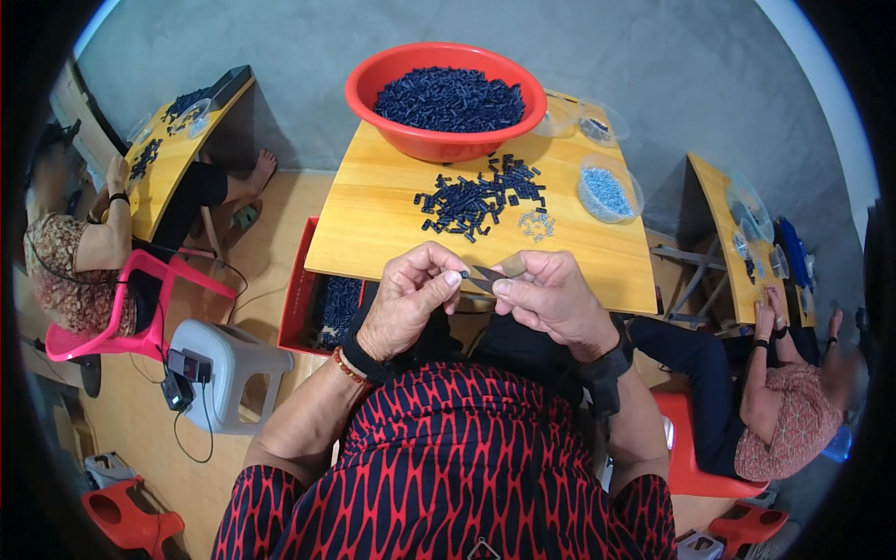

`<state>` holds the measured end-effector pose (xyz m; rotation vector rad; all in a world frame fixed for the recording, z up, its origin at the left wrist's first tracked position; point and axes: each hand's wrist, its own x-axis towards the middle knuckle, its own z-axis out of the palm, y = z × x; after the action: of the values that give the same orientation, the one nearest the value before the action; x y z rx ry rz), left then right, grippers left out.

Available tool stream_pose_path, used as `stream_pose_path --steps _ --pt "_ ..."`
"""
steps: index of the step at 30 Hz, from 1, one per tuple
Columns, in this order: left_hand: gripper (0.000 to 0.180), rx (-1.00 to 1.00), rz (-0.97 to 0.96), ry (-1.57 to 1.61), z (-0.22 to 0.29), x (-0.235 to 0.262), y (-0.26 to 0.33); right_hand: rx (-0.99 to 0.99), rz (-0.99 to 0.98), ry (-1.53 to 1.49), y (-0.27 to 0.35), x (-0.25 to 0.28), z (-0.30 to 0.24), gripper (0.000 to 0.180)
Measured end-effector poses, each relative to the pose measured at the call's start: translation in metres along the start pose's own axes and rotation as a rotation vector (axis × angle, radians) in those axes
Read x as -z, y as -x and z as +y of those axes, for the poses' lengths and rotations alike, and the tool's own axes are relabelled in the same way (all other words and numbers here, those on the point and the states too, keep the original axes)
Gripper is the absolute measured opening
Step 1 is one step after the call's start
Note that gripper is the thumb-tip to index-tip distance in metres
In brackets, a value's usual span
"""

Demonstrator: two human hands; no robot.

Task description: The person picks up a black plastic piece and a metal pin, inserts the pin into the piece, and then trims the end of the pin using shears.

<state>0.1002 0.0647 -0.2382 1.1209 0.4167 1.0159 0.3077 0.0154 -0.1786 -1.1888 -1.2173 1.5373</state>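
Note:
Over the near edge of the yellow table point(373, 243), my left hand point(407, 297) pinches a small dark cylindrical part point(465, 274) between thumb and forefinger. My right hand point(553, 297) is closed on dark pointed tweezers point(485, 277), whose tips reach toward that part; whether they touch it I cannot tell. Just beyond my hands lies a loose pile of short dark blue tubular parts point(464, 203). A little heap of pale, tiny pieces point(538, 224) sits to its right. Farther right stands a clear tub point(637, 201) of small light blue pieces.
A large red basin point(446, 142) full of dark parts stands at the table's far side, beside clear containers point(597, 129). Below left is a red bin point(297, 308) with more parts. A grey stool point(229, 369) carries a power adapter. Co-workers sit at tables on both sides.

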Motion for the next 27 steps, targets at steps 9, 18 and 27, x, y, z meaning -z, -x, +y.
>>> stream_pose_path --steps 9,18,27 --pt "0.009 -0.008 0.055 0.237 -0.004 -0.006 0.0 0.045 0.028 -0.381 -0.005 -0.017 0.031 0.014" --pt "0.012 0.051 0.083 0.261 -0.008 -0.007 0.001 0.078 0.022 -0.488 -0.013 -0.023 0.043 0.012" --pt "0.013 0.078 0.099 0.372 -0.017 -0.007 -0.005 0.096 -0.003 -0.612 -0.024 -0.022 0.055 0.008"
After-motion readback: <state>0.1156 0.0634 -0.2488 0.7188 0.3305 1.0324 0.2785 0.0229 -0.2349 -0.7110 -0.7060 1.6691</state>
